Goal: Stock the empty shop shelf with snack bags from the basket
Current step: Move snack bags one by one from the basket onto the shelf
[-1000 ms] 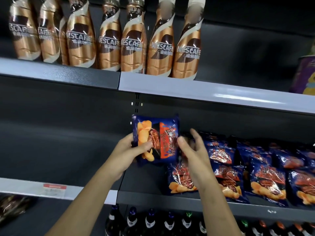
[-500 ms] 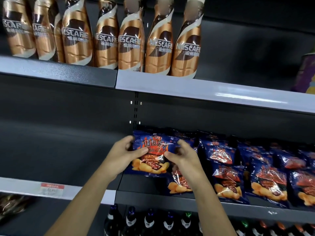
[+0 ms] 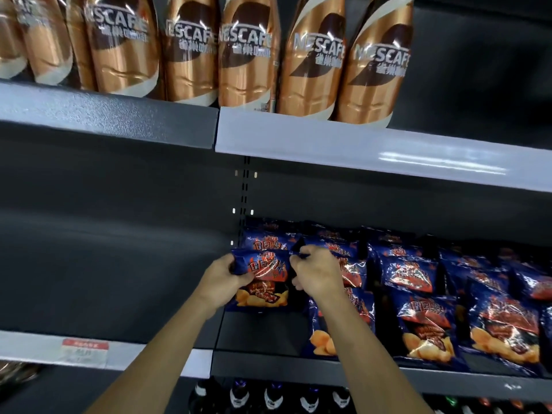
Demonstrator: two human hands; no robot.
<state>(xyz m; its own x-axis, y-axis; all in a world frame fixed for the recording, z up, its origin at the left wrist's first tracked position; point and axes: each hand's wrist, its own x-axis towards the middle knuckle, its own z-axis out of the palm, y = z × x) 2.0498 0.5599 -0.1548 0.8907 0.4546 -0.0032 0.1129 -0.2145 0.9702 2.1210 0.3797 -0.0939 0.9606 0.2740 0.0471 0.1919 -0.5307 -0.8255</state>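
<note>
Near the frame's centre, a blue snack bag (image 3: pixel 263 277) stands at the left end of the dark middle shelf (image 3: pixel 260 333). Left hand (image 3: pixel 222 280) pinches its upper left corner; right hand (image 3: pixel 316 274) grips its upper right. More bags (image 3: pixel 418 294) fill the right. Coffee bottles (image 3: pixel 248 55) line the top.

The bare left forearm (image 3: pixel 167 348) and bare right forearm (image 3: pixel 358 339) reach up and forward, slightly converging. The left grip (image 3: pixel 222 280) and the right grip (image 3: pixel 317 273) are level and near each other, fingers curled, each pinching an upper corner of one blue foil snack bag (image 3: pixel 266 271)
</note>
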